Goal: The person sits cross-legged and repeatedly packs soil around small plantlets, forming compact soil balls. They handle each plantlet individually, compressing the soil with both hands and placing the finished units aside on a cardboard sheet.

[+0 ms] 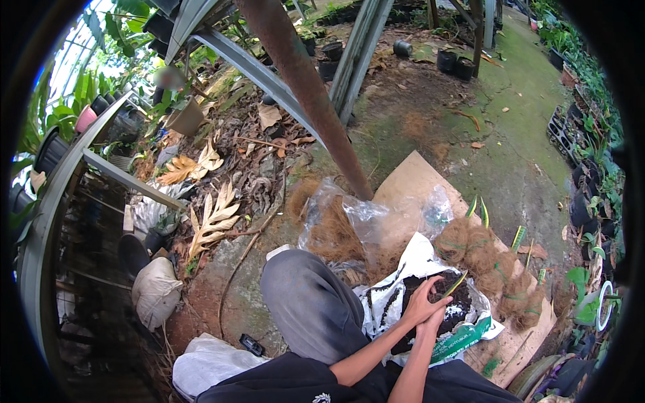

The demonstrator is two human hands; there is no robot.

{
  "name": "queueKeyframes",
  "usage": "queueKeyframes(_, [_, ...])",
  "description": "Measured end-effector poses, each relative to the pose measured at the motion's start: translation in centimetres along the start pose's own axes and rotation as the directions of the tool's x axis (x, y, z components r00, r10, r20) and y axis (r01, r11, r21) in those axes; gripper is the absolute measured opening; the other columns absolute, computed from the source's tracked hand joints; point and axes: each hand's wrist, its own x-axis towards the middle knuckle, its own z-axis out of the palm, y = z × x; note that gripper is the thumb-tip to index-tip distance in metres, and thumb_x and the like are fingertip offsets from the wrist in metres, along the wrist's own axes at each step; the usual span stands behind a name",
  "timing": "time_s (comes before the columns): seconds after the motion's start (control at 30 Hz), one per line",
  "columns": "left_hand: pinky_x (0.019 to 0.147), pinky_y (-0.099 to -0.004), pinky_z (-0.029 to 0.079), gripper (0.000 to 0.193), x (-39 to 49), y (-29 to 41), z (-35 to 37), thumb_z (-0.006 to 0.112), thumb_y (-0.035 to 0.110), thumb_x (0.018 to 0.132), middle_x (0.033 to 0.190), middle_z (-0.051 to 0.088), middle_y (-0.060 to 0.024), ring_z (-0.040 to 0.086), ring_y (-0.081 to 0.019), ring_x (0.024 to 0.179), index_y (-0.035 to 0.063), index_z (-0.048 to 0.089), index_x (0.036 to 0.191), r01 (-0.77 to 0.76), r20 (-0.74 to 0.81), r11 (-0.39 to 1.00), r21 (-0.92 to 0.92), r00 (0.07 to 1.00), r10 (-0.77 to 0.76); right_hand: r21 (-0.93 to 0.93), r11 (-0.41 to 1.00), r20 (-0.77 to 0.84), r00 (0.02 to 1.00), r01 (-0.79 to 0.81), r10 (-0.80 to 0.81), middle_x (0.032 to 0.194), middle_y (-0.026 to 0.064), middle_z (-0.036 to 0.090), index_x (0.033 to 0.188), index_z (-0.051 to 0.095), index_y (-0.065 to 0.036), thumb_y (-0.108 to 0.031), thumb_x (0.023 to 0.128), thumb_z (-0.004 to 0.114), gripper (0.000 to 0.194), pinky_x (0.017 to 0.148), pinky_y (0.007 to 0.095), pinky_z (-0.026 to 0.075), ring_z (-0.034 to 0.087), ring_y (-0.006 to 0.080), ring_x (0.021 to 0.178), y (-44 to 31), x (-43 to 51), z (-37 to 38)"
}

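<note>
My left hand (422, 300) has a green snake plant leaf cutting with yellow edges (457, 284) between its thumb and fingers. Below and against it, my right hand (434, 318) is partly covered, so what its fingers hold is hidden. Both hands are over an opened white and green plastic sack (379, 308) of dark potting soil (463, 302), which bears writing. Right of the sack, several brown fibre bundles tied with green string (481, 239) lie in a row, with yellow-edged leaf pieces (519, 238) sticking out.
A clear plastic bag of loose brown fibre (332, 226) lies past my knee. Under the bundles is a tan board (410, 176). A rusty pole (312, 85) slants down to the board. Green string (491, 367) lies on the board's near part. Potted plants (587, 196) line the right.
</note>
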Motion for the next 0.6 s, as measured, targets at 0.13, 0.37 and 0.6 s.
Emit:
queueKeyframes(0.13, [0.093,-0.0355,0.047,0.062,-0.1,-1.6,0.9,0.081,0.044,0.072,0.116,0.055,-0.0148,0.056,-0.0268,0.110,0.0072,0.063,0.119,-0.017,0.069,0.998,-0.062,0.997,0.021,-0.039,0.998,-0.005,0.999,0.043,-0.044,0.134,0.0100,0.047,0.142,0.038,-0.014,-0.042,0.100,0.039,0.051,0.108,0.0377,0.034,0.045,0.0252,0.124,-0.4,-0.2,-0.2])
queueKeyframes(0.37, [0.070,-0.0327,0.048,0.029,0.1,-2.9,1.2,0.078,0.022,0.077,0.074,0.065,-0.0093,0.058,-0.0121,0.074,-0.0036,0.064,0.080,0.015,-0.122,0.981,-0.193,0.992,-0.040,0.085,0.990,-0.123,0.987,0.117,-0.106,0.140,0.0117,0.041,0.147,0.034,-0.016,-0.041,0.099,0.040,0.055,0.113,0.0374,0.027,0.039,0.0264,0.130,0.8,1.4,0.0])
queueKeyframes(0.6, [0.046,-0.0262,0.042,0.019,2.0,-3.6,-0.5,0.072,0.017,0.086,0.062,0.057,-0.0009,0.052,-0.0099,0.050,0.0059,0.060,0.078,0.289,-0.056,0.755,-0.588,0.917,-0.395,-0.806,0.568,-0.449,0.796,-0.165,-0.406,0.151,0.0265,0.025,0.145,0.033,-0.002,-0.038,0.086,0.066,0.076,0.115,0.0473,0.021,0.026,0.0411,0.140,2.9,2.3,-5.7])
